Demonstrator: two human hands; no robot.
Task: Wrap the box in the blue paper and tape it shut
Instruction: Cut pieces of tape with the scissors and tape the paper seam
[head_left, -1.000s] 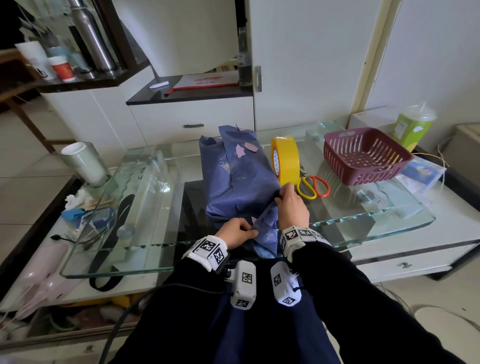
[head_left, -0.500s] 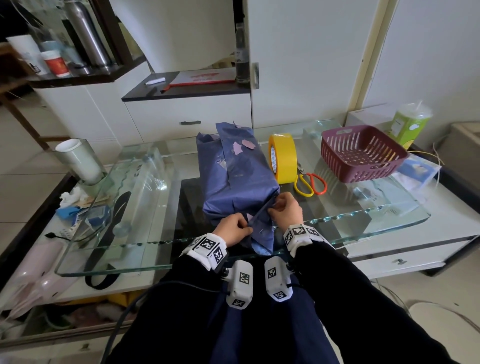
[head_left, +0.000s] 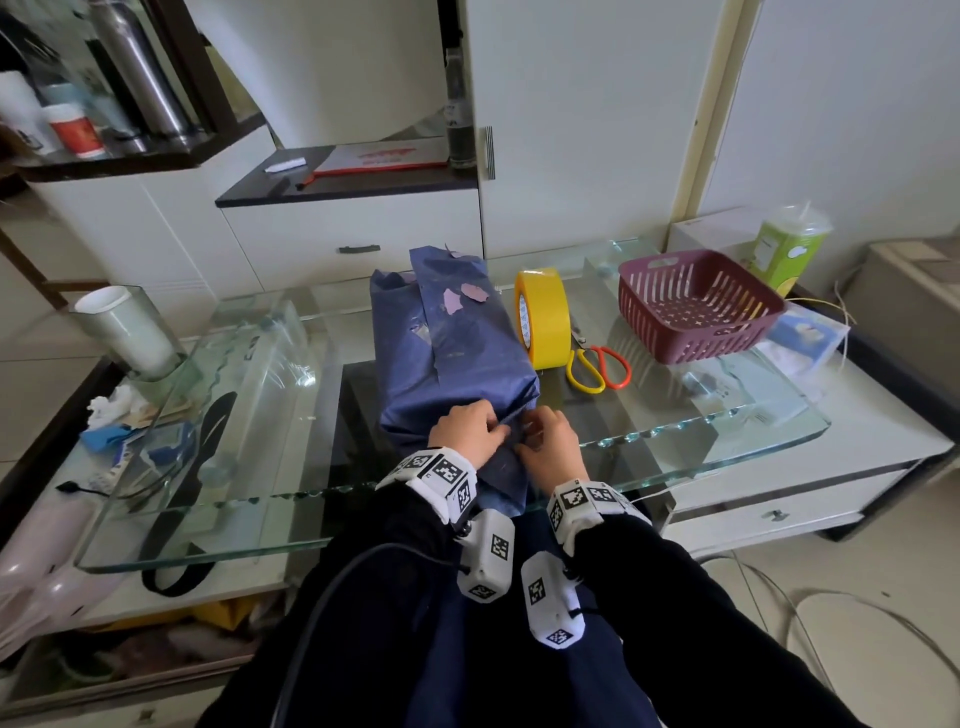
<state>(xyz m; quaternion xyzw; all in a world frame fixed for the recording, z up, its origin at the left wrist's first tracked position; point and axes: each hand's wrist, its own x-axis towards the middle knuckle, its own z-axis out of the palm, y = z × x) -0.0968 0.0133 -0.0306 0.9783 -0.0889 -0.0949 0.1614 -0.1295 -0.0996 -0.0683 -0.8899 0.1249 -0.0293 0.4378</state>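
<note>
Entry: box (head_left: 457, 358), lying lengthwise on the glass table (head_left: 727, 431), sheathed in blue paper (head_left: 501, 483); the near end is unfinished, with a loose flap hanging past the table's edge. Left hand (head_left: 467, 434) and right hand (head_left: 550, 441) are both at the box's near end, fingers curled, pinching the paper's fold between them. Yellow tape roll (head_left: 543, 317) stands on edge just right of the box; scissors (head_left: 597, 366) lie further right, past the roll. Condition: paper torn in patches on the box's top (pale spots showing). Risks: thin paper likely to rip further under a hard pull; the fold may spring open once a hand releases to fetch tape; a knocked roll could wheel away.
</note>
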